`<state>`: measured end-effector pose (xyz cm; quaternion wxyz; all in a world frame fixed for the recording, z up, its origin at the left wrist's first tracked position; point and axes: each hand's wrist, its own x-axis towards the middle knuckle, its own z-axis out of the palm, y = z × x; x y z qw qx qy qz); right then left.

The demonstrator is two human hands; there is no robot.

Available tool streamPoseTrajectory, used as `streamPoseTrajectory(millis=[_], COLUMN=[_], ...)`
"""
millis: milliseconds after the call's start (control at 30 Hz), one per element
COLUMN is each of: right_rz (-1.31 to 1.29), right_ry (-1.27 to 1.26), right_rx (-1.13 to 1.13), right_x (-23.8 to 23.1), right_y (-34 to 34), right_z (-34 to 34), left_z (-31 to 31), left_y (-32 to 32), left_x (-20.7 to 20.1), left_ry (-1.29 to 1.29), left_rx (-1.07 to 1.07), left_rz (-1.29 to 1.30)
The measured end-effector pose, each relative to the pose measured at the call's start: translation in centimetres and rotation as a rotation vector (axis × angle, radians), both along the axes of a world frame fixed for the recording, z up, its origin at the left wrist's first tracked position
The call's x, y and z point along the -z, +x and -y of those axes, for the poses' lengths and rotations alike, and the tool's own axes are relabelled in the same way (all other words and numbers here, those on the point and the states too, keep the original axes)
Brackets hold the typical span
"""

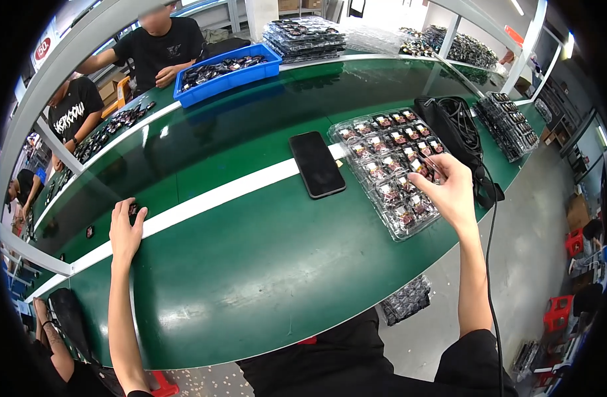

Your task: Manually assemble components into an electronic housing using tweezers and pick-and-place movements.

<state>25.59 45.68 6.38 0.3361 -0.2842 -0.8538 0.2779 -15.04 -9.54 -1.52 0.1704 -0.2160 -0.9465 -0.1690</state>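
My left hand [125, 233] reaches to the far side of the white strip, thumb and fingers closed round a small dark part [133, 210] on the green belt. Over the right side of a clear plastic tray [397, 231] my right hand [451, 188] is bent, with a small dark part [439, 175] partly hidden between thumb and fingers. Rows of small black parts with white and reddish pieces [389, 192] fill the tray's pockets. Left of the tray a black phone [317, 165] lies across the white strip.
Beyond the tray are a black bag [452, 122] with a cable and a stack of filled trays [506, 126]. A blue bin [229, 74] of parts stands across the belt, near a co-worker [159, 49]. Another loose part [90, 231] lies left of my left hand.
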Motion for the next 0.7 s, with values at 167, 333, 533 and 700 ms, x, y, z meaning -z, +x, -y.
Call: streamPoseTrajectory(millis=[167,333,533,700], right_rz=[0.066,0.016,-0.159,0.052], right_ry=[-0.019,-0.006,-0.334,-0.356], right_rx=[0.128,0.128,-0.137,-0.563], right_x=[1.8,2.8,0.2,-1.6], right_y=[6.2,6.4,2.3,-3.8], right_z=[-1.6,-0.1,5.1,13.3], left_z=[0.0,-4.2,-9.5,-9.8], left_y=[-2.1,3.8,14.7,16.4], left_x=[0.7,-1.1,-3.0,-3.6], left_ry=[0.073,0.16,0.181,0.2], left_rx=[0.09,0.34,0.773,0.838], left_rz=[-0.025,0.08,0.283,0.335])
